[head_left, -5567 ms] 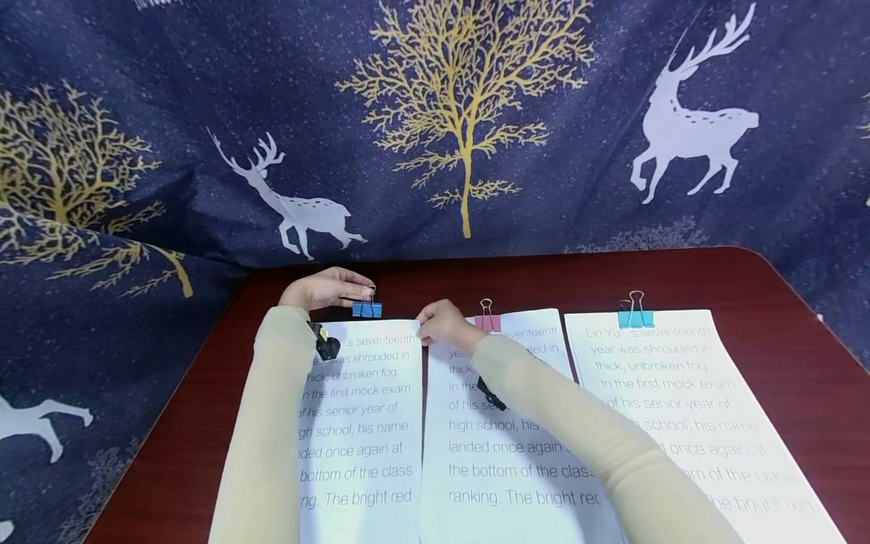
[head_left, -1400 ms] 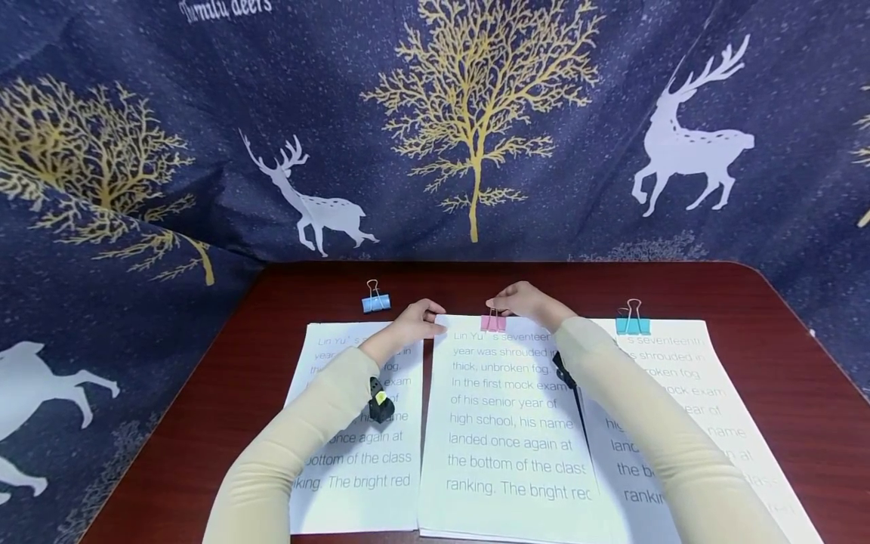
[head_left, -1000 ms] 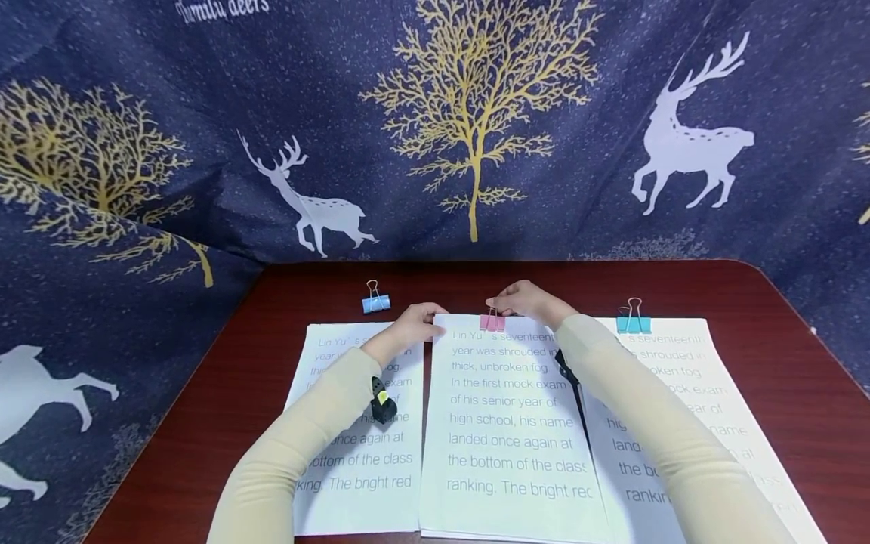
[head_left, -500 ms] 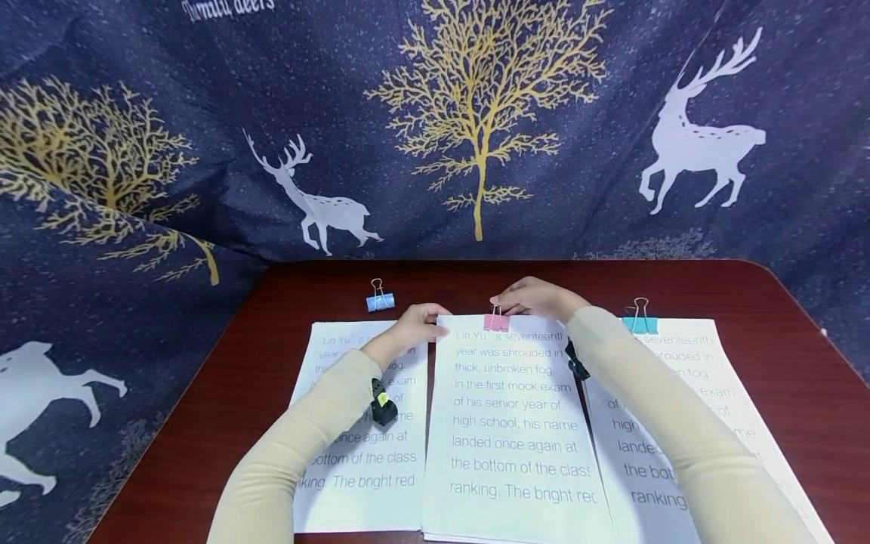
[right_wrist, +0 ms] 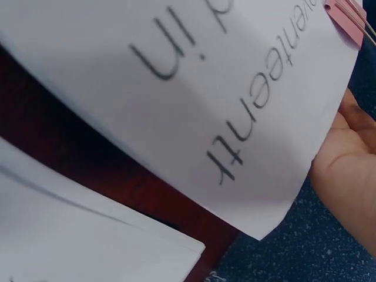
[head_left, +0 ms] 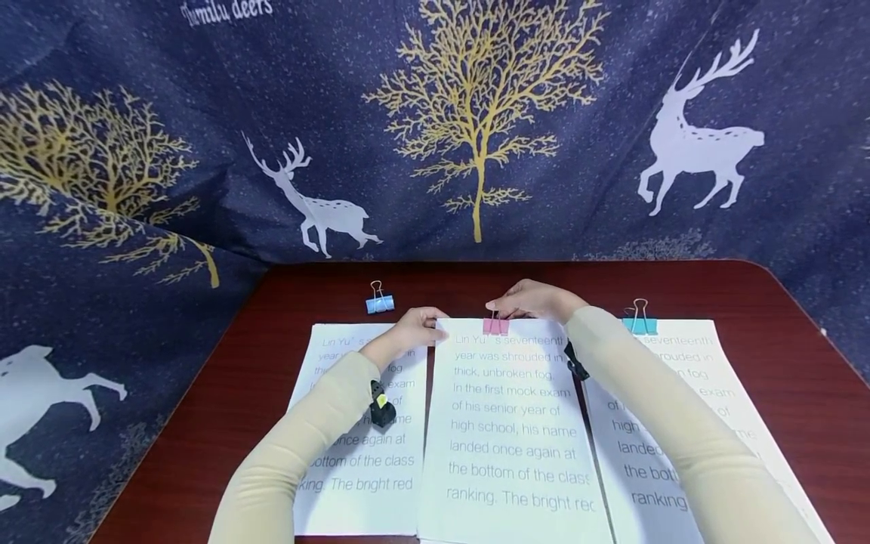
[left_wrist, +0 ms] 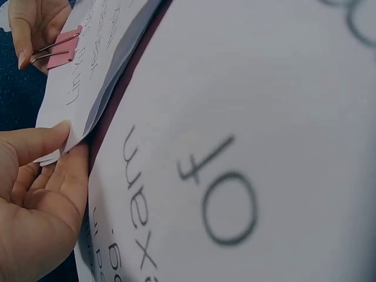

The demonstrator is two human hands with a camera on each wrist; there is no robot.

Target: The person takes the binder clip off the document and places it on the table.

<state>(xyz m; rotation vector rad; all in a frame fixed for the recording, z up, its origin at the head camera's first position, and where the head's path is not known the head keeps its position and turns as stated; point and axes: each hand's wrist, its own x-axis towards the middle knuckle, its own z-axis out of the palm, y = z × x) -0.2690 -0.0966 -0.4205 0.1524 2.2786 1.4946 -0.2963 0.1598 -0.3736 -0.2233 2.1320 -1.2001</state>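
Pink metal binder clip [head_left: 496, 326] sits at 3 o'clock from left hand [head_left: 413, 329], pinching corner of white paper stack [head_left: 506, 442]; right hand [head_left: 537, 300] nearer, grip pinching clip.

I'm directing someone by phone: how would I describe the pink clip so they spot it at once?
On the dark red table, find the middle paper stack of three. At its far edge, by the right hand, sits the pink clip. It is the only pink one, between a loose blue clip and a teal clip.
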